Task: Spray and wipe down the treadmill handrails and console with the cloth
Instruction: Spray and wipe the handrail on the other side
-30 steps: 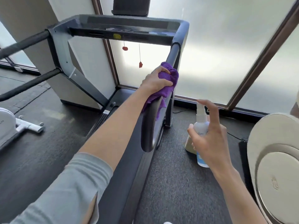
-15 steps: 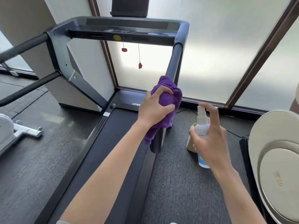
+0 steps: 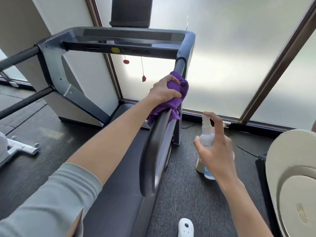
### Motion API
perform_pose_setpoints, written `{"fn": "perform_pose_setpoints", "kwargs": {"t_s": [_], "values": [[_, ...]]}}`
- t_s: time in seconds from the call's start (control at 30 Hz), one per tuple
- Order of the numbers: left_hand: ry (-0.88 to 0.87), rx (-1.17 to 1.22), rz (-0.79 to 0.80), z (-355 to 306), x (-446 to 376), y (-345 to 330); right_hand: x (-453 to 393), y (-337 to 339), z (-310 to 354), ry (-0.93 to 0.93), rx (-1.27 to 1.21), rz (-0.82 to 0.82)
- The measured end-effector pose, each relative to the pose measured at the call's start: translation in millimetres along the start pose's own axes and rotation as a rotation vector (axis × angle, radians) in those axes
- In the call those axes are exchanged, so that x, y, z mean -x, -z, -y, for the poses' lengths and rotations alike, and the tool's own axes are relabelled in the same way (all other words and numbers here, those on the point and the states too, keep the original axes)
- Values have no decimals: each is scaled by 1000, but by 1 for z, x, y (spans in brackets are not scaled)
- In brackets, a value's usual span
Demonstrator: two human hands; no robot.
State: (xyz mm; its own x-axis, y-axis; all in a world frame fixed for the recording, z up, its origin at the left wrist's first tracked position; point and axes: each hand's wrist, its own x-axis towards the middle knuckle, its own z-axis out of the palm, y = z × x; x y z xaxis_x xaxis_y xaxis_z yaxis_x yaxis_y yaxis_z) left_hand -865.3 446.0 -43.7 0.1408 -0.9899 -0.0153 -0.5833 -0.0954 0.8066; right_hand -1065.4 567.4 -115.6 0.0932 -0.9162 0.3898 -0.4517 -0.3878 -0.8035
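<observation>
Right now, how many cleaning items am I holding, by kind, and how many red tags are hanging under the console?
Purple cloth: 1, gripped by the left hand on the right handrail
Spray bottle: 1, held in the right hand
Red hanging tags: 2
Total: 4

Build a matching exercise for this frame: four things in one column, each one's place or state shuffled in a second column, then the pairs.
Things:
1. purple cloth
2. spray bottle
3. yellow button
4. red clip

Places or states:
A. hangs on a cord below the console
B. gripped by the left hand around the right handrail
C. on the front edge of the console
D. held upright in the right hand, off to the right of the handrail

Pairs: 1-B, 2-D, 3-C, 4-A
</observation>
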Motion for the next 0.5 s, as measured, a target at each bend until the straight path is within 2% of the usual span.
{"fn": "perform_pose_setpoints", "kwargs": {"t_s": [0.3, 0.5], "values": [[39, -25, -49, -12, -85, -9, -81, -2, -33, 30, -54, 167], [53, -113, -94, -28, -133, -19, -111, 0, -44, 36, -45, 178]]}}
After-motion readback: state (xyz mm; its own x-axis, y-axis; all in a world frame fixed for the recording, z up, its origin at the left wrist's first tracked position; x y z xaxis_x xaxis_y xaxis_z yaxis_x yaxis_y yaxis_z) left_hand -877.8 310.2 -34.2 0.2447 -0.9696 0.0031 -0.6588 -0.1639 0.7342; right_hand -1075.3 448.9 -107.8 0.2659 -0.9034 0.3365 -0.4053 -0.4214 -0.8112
